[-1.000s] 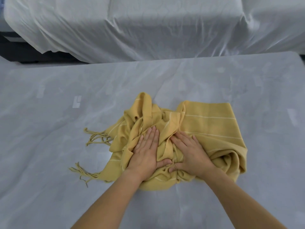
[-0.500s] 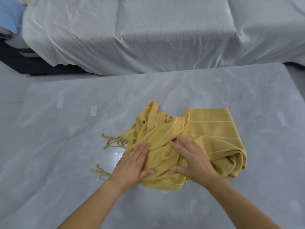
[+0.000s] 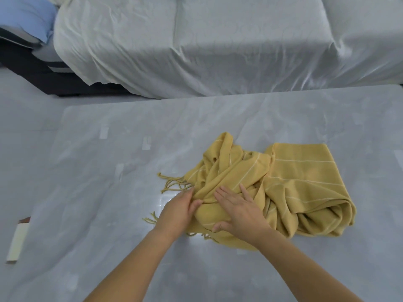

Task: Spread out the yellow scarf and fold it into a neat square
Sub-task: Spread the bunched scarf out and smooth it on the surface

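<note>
**Item:** yellow scarf (image 3: 305, 184).
**Location:** on the grey table (image 3: 104, 214), right of centre, directly ahead of you.
**Condition:** bunched. The far right portion lies fairly flat with its pale stripes showing. The middle and left are twisted into ropes and ridges, and the near right corner is rolled over on itself. The fringe (image 3: 172, 184) trails onto the table at the left edge, and a second tuft shows near your left wrist.

**Your left hand** (image 3: 181, 211)**:** at the scarf's left edge, with the fingers curled into a fold and the thumb closing on top. It has hold of the cloth close to the fringe.

**Your right hand** (image 3: 239, 211)**:** palm down on the heap just beside the left hand. The fingers are straight and spread, pressing the cloth and gripping nothing.

**Surroundings:** a sheet-draped sofa (image 3: 218, 51) stands beyond the table, with a blue cushion (image 3: 24, 18) at the far left.

**Progress (judged):** early.
- The spreading is unfinished: only one portion is flat, and the full outline is not laid out.
- No fold of the square has been made.

**Remaining:**
- Free the twisted end you hold and draw it out leftward, where bare table shows.
- Unroll the near right corner and smooth the whole length.
- Make every fold.
</note>
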A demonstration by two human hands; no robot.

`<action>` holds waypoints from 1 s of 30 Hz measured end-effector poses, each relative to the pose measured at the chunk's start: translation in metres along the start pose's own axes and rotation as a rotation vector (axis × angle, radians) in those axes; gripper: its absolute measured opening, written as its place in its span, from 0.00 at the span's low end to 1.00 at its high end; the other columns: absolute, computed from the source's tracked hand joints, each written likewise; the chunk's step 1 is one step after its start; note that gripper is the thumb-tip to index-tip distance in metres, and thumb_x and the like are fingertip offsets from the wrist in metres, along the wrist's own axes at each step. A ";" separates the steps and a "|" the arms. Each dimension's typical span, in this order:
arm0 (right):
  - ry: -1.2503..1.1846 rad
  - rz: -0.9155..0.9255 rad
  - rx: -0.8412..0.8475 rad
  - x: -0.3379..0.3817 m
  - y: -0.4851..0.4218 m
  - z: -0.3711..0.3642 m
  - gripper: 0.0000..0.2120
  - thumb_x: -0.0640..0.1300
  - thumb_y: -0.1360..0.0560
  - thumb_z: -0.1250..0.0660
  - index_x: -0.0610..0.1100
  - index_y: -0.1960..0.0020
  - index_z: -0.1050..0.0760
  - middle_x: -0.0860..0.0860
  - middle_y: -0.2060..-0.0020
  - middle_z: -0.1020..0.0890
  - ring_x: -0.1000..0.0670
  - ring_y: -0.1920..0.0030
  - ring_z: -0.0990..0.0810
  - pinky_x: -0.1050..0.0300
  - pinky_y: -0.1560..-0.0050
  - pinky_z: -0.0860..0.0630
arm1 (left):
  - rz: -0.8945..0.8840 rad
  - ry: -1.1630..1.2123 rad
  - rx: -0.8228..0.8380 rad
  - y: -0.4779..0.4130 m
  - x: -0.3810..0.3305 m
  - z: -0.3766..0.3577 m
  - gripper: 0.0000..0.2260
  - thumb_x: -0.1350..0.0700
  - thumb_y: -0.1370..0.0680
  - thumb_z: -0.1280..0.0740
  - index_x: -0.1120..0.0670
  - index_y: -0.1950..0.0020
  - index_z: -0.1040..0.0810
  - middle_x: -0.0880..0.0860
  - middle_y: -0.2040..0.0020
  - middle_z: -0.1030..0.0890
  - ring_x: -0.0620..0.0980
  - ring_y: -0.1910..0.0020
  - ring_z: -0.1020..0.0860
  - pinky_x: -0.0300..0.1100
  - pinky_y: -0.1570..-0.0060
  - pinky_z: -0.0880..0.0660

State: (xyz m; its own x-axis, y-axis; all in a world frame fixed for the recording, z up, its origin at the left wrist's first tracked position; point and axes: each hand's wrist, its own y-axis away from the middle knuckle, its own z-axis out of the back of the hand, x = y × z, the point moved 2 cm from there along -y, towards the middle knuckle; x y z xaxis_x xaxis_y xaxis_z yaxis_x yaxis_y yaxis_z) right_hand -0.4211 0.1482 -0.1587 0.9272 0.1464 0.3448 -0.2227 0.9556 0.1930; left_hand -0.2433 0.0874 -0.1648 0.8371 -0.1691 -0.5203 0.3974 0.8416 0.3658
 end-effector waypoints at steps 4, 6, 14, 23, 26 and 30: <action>-0.008 -0.015 -0.027 0.006 0.004 -0.003 0.43 0.72 0.34 0.46 0.41 0.34 0.28 0.50 0.35 0.25 0.52 0.33 0.29 0.44 0.32 0.46 | 0.012 0.048 -0.127 -0.002 -0.009 -0.005 0.11 0.49 0.22 0.38 0.54 0.55 0.21 0.50 0.62 0.21 0.49 0.61 0.24 0.41 0.61 0.30; -0.067 -0.058 -0.062 0.007 0.003 0.000 0.46 0.74 0.36 0.45 0.43 0.29 0.35 0.49 0.30 0.31 0.53 0.30 0.33 0.45 0.30 0.49 | -0.038 0.080 -0.192 0.003 -0.020 -0.005 0.11 0.49 0.22 0.37 0.54 0.58 0.21 0.49 0.65 0.21 0.48 0.65 0.25 0.41 0.64 0.31; -0.056 -0.030 -0.073 0.010 -0.018 0.011 0.43 0.75 0.31 0.51 0.48 0.25 0.46 0.50 0.26 0.40 0.52 0.26 0.41 0.45 0.28 0.55 | 0.077 0.177 -0.311 -0.029 0.010 0.026 0.11 0.53 0.20 0.40 0.54 0.43 0.22 0.51 0.50 0.18 0.51 0.50 0.21 0.41 0.53 0.29; -0.183 -0.061 -0.235 0.003 -0.014 0.002 0.31 0.66 0.22 0.50 0.49 0.26 0.43 0.52 0.26 0.39 0.55 0.26 0.42 0.42 0.28 0.49 | 0.022 0.109 -0.217 -0.091 0.028 -0.020 0.07 0.53 0.22 0.40 0.55 0.48 0.27 0.53 0.53 0.23 0.53 0.53 0.27 0.47 0.55 0.30; -0.194 -0.091 -0.257 0.006 -0.016 0.005 0.30 0.65 0.22 0.51 0.50 0.26 0.44 0.52 0.26 0.39 0.56 0.26 0.42 0.43 0.28 0.50 | 0.071 0.158 -0.193 -0.092 0.028 -0.026 0.07 0.54 0.23 0.38 0.55 0.52 0.23 0.53 0.56 0.21 0.53 0.56 0.25 0.48 0.56 0.28; -0.236 -0.140 -0.279 0.009 -0.021 0.009 0.30 0.67 0.23 0.53 0.51 0.26 0.44 0.53 0.27 0.38 0.57 0.27 0.43 0.45 0.27 0.53 | 0.050 0.196 -0.215 -0.082 0.028 -0.006 0.09 0.51 0.22 0.38 0.52 0.59 0.22 0.50 0.60 0.23 0.47 0.58 0.27 0.42 0.59 0.31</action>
State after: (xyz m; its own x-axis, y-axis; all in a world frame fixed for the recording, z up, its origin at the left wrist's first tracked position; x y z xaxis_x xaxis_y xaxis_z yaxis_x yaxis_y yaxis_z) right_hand -0.4107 0.1273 -0.1508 0.8408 -0.0226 0.5408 0.0220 0.9997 0.0076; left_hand -0.2548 0.0166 -0.2146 0.7566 -0.0402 -0.6527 0.2516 0.9392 0.2338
